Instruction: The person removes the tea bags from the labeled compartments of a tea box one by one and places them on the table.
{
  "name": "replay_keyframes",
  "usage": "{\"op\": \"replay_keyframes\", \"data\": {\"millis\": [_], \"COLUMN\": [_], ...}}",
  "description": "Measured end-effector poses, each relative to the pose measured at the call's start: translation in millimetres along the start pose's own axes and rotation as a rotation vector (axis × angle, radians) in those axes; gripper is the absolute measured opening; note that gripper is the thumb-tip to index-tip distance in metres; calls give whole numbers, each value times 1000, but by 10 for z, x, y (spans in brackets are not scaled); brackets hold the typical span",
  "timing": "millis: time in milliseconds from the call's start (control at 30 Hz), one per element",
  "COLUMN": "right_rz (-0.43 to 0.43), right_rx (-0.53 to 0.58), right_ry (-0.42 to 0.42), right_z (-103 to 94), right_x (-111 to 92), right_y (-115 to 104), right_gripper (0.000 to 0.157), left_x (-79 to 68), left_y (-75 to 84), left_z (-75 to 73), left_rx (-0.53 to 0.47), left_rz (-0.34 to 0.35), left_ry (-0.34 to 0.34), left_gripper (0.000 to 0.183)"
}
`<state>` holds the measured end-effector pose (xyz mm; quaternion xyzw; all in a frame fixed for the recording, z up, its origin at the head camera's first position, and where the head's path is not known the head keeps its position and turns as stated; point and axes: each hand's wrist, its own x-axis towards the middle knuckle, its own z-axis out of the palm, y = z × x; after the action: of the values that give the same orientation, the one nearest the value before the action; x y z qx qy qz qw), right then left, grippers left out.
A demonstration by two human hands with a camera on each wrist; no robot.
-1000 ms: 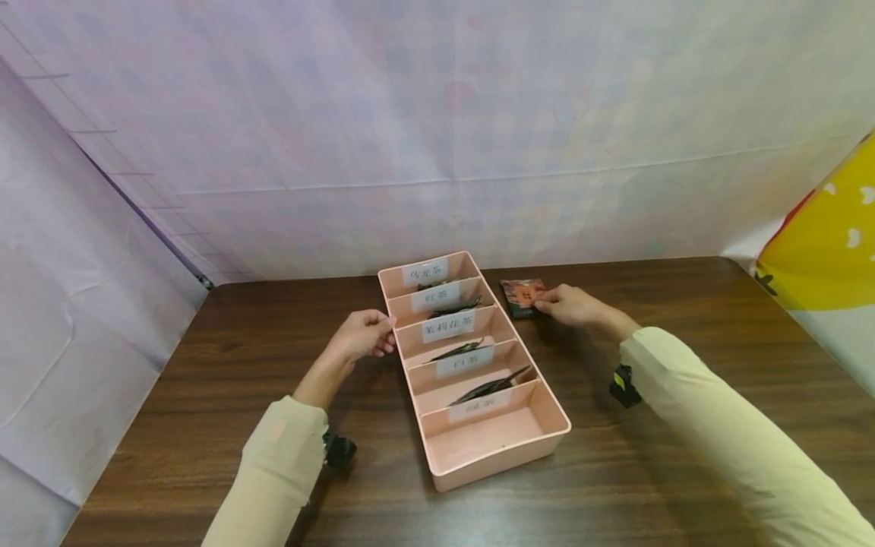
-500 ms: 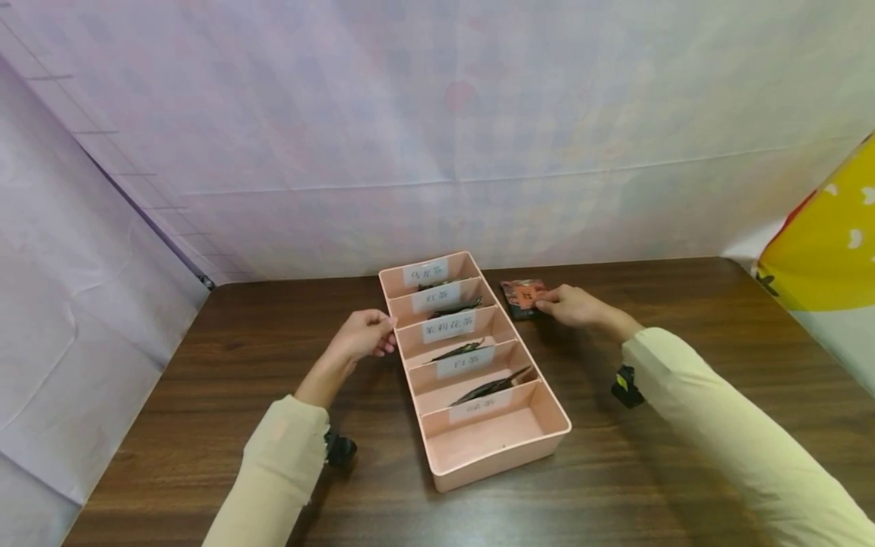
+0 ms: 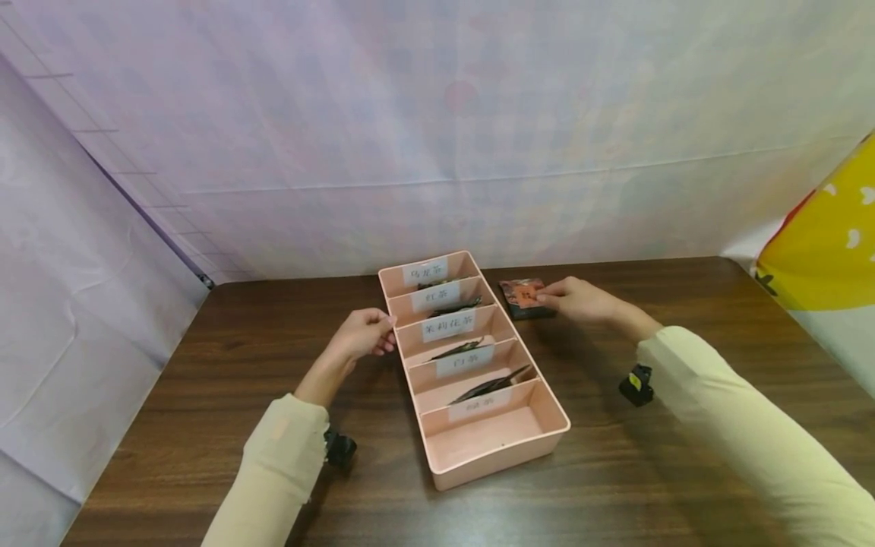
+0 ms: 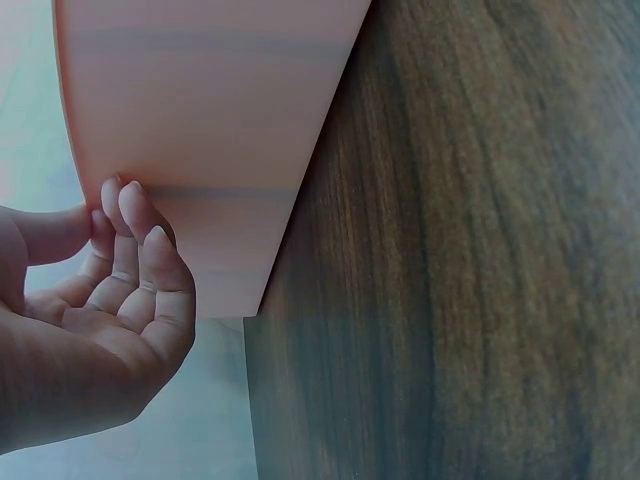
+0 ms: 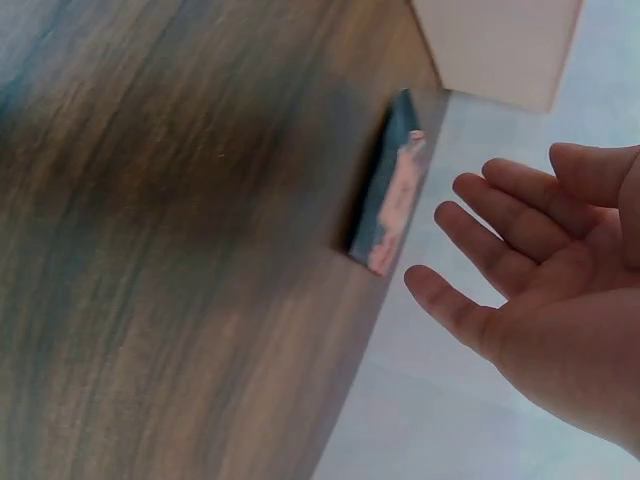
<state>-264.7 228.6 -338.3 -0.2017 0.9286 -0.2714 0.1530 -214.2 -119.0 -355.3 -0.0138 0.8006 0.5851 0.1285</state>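
A long pink divided box (image 3: pixel 502 461) stands on the table, with white labels in Chinese characters on its dividers. My left hand (image 3: pixel 362 334) pinches the box's left rim; in the left wrist view thumb and fingertips meet at the edge of its pink wall (image 4: pixel 220 110). Flat packets (image 3: pixel 487 387) lean in several compartments, and the nearest compartment holds none. Right of the far end lies a black and orange-red packet (image 3: pixel 522 295). My right hand (image 3: pixel 581 300) hovers beside it, fingers extended and holding nothing; a gap shows between fingers and packet in the right wrist view.
The dark wooden table (image 3: pixel 225 395) reaches back to a pale patterned cloth (image 3: pixel 451 152). A yellow printed cloth (image 3: pixel 820 243) hangs at the right edge. Black wrist cameras (image 3: pixel 339 450) hang beneath both sleeves.
My right hand has come away from the black and orange-red packet, rising slightly and shifting right, while the packet stays on the table. The left hand and the box have not moved.
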Motion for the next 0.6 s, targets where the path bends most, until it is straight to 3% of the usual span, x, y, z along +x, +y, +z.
{"op": "replay_keyframes", "data": {"millis": [600], "right_rz": [-127], "right_rx": [14], "right_ry": [29], "right_z": [-162], "right_x": [-275], "right_y": [-326], "right_gripper": [29], "left_x": [4], "left_y": [-4], "left_z": [2], "left_rx": [-16], "left_rz": [-14], "left_ry": [-1], "left_gripper": [17]}}
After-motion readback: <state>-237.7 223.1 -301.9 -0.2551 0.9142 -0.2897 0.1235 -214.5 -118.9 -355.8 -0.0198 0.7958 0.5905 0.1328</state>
